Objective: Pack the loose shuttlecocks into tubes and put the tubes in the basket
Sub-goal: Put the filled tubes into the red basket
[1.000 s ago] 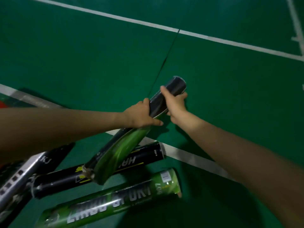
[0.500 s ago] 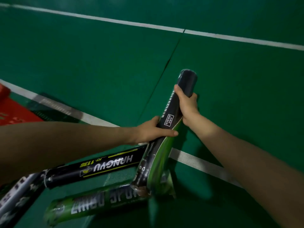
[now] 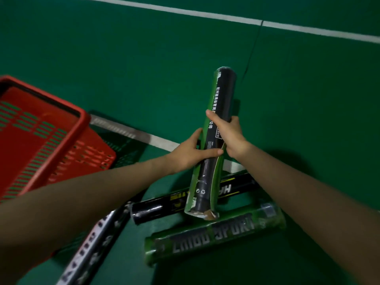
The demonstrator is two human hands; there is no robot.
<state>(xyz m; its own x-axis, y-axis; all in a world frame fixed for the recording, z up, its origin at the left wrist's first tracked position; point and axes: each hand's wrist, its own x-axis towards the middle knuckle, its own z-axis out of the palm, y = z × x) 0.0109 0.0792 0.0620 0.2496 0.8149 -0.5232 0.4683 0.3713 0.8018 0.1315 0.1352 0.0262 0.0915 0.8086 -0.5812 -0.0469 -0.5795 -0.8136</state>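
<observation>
A black and green shuttlecock tube (image 3: 223, 93) stands nearly upright above the court floor. My left hand (image 3: 190, 152) grips its middle from the left. My right hand (image 3: 228, 132) grips it just above, from the right. Its worn lower end hangs over three tubes lying on the floor: a black tube (image 3: 160, 208), a green tube (image 3: 226, 231) printed with "SPORT", and a black and white tube (image 3: 92, 247). The red basket (image 3: 51, 145) sits on the floor at the left, its inside bare where visible. No loose shuttlecocks show.
Green court floor with white lines (image 3: 308, 29) stretches behind and to the right. A white line (image 3: 160, 140) also runs under the tubes beside the basket.
Both hands have swung the held tube from a slant to nearly upright. The view has turned left, bringing the red basket into sight.
</observation>
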